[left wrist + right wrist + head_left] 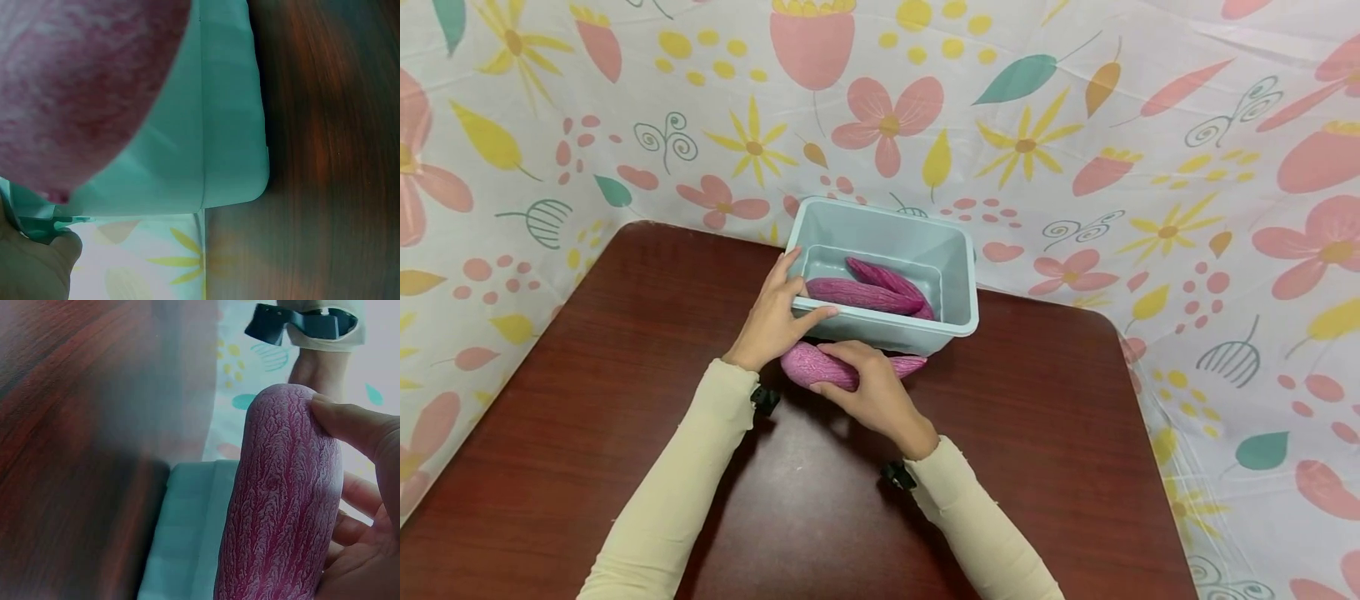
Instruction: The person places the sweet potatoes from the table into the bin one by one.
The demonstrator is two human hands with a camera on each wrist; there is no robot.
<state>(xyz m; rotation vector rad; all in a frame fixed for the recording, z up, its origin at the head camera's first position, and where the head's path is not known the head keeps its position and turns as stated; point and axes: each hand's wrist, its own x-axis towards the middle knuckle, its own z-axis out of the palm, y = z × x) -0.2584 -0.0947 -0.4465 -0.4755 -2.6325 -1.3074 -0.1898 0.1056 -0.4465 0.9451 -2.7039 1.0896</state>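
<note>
A light blue plastic bin [897, 332] stands at the back of the table, with purple sweet potatoes [861, 294] lying inside along its front. My left hand [772, 323] grips the bin's front left corner, thumb over the front rim and fingers along the left side. In front of the bin, my right hand [877, 390] holds another purple sweet potato [281, 500] from above, its rounded end to the left and its pointed end to the right. Its blunt end fills the upper left of the left wrist view, close to the camera.
The dark brown wooden table [1037, 433] carries the bin near its back edge. A floral curtain [1022, 192] hangs behind the table and at both sides. Black cameras [897, 475] are strapped to both wrists over cream sleeves.
</note>
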